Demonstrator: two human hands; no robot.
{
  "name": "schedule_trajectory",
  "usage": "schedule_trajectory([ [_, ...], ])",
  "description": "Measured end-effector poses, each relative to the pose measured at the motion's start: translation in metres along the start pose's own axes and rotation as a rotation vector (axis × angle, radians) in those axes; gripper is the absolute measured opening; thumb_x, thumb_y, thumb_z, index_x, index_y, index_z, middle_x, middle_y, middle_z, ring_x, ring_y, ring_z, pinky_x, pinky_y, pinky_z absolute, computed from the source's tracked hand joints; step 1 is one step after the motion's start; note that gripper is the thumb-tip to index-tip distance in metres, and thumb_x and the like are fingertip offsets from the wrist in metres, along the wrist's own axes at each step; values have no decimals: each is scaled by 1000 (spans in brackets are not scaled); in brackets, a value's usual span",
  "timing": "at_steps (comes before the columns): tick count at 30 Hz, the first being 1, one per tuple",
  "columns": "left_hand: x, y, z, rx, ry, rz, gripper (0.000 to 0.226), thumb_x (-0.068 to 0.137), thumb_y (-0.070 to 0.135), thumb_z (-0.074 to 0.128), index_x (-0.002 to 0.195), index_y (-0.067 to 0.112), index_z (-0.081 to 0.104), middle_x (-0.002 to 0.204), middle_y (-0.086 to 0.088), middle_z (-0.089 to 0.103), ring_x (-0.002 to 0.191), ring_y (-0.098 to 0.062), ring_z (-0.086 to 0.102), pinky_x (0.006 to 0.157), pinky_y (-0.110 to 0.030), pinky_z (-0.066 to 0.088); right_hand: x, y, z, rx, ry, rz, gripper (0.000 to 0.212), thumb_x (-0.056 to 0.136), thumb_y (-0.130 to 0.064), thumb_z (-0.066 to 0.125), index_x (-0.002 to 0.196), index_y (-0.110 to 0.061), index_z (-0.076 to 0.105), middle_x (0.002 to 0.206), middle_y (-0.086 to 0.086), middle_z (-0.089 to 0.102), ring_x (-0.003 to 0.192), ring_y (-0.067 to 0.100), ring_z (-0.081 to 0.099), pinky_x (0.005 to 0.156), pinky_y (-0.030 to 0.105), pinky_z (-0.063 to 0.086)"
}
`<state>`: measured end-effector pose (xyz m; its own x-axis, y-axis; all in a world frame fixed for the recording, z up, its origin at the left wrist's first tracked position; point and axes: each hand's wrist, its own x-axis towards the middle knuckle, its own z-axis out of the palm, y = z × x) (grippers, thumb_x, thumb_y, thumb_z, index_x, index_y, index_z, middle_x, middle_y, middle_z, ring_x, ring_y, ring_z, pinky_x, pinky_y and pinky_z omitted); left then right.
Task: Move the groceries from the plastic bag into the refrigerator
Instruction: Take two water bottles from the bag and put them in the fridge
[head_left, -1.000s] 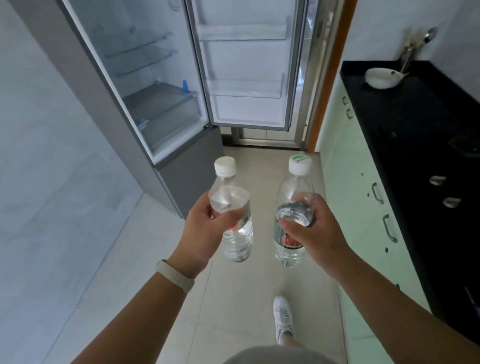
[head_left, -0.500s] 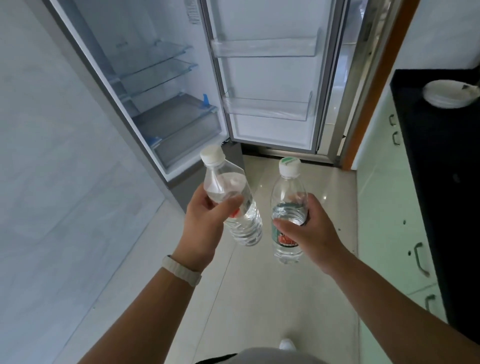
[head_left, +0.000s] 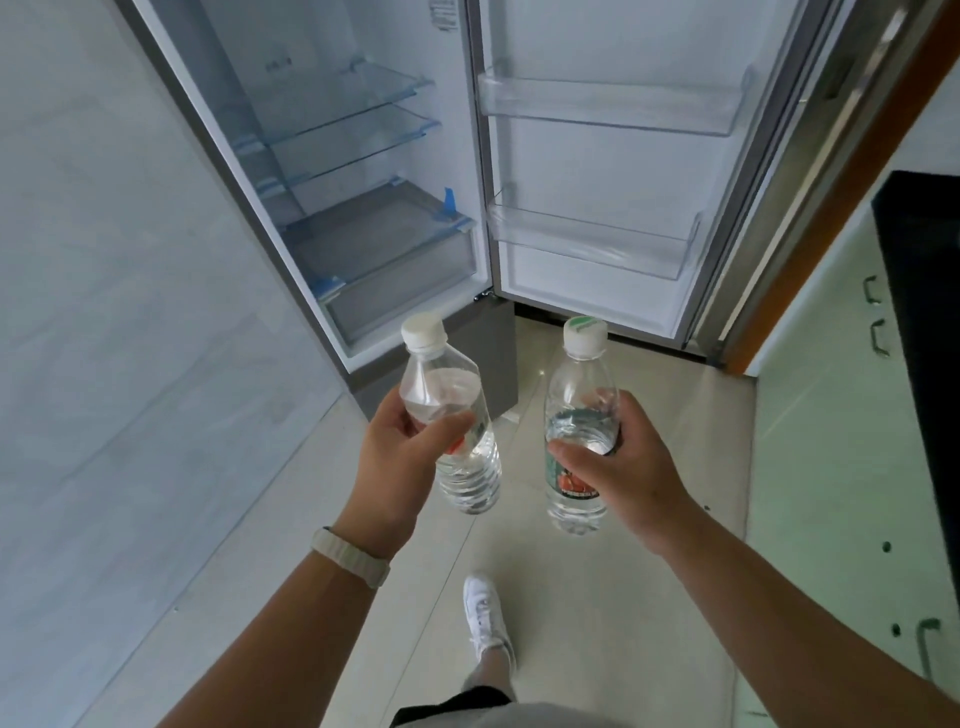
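Observation:
My left hand (head_left: 397, 457) grips a clear water bottle (head_left: 470, 478) with a white cap, tilted a little to the left. My right hand (head_left: 623, 473) holds a second water bottle (head_left: 574, 512) upright; it has a white and green cap and a red and green label. Both bottles hang over the floor in front of the open refrigerator (head_left: 332, 171). Its glass shelves (head_left: 358, 119) and bottom drawer (head_left: 395, 260) look bare. The open door (head_left: 613, 197) carries two clear door bins (head_left: 592, 244). No plastic bag is in view.
A grey tiled wall (head_left: 104, 312) runs along the left. On the right stand pale green cabinets (head_left: 821, 467) with handles under a black countertop (head_left: 924, 291). My white shoe (head_left: 485, 616) is on the tiled floor below the bottles.
I have stepped closer to the refrigerator, which now fills more of the view. The bottles stay in my hands, and the left one has tipped leftward. The bowl on the counter has left the view.

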<state>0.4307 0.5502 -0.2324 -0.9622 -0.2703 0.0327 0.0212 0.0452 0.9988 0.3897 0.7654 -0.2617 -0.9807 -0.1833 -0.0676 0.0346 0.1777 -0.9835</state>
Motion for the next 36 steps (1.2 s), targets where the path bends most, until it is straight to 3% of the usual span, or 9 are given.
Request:
schedule_trajectory([
  [6,92,-22,-31,-55,23,-40,53,67,37,75,114,13,66,101,-10,71,95,-28,68,85,-38,57,84,-9,35,-54,0,24,40,65,-35,78,98,-32,57,87,-8,69,81,13,68,81,42,57],
  [13,198,-26,-79,-94,57,-83,47,72,25,75,116,14,64,100,-6,71,89,-18,70,74,-22,55,187,-40,82,-102,-19,3,41,63,-38,79,99,-36,58,89,-6,71,81,14,71,80,47,59],
  [17,238,-22,-101,-93,94,-69,54,67,29,77,117,12,64,100,-9,71,89,-19,70,74,-22,54,230,-53,105,-76,-11,-33,40,63,-36,78,98,-41,59,91,-10,71,81,10,71,80,42,59],
  [21,264,-21,-118,-99,137,-63,52,66,34,77,113,17,66,98,-7,72,89,-22,71,78,-33,57,264,-62,122,-75,-52,-46,41,58,-42,78,94,-46,59,91,-9,71,83,11,71,82,45,58],
  [25,291,-23,-127,-76,202,-61,61,59,41,76,113,14,66,94,-4,71,81,-16,69,69,-24,53,300,-66,134,-87,-87,-64,42,57,-49,76,94,-39,58,91,-5,70,85,14,69,84,51,57],
  [31,339,-29,-129,-53,241,-81,48,68,25,75,113,12,65,95,-6,71,85,-16,70,73,-24,53,368,-62,146,-95,-95,-90,46,70,-38,82,106,-33,55,91,-13,67,84,1,65,78,32,55],
  [36,392,-26,-123,-26,311,-93,62,59,41,78,114,17,65,98,-5,72,91,-20,70,80,-33,52,436,-69,157,-69,-197,-134,37,78,-22,80,104,-29,55,88,-11,66,80,-2,65,66,15,49],
])
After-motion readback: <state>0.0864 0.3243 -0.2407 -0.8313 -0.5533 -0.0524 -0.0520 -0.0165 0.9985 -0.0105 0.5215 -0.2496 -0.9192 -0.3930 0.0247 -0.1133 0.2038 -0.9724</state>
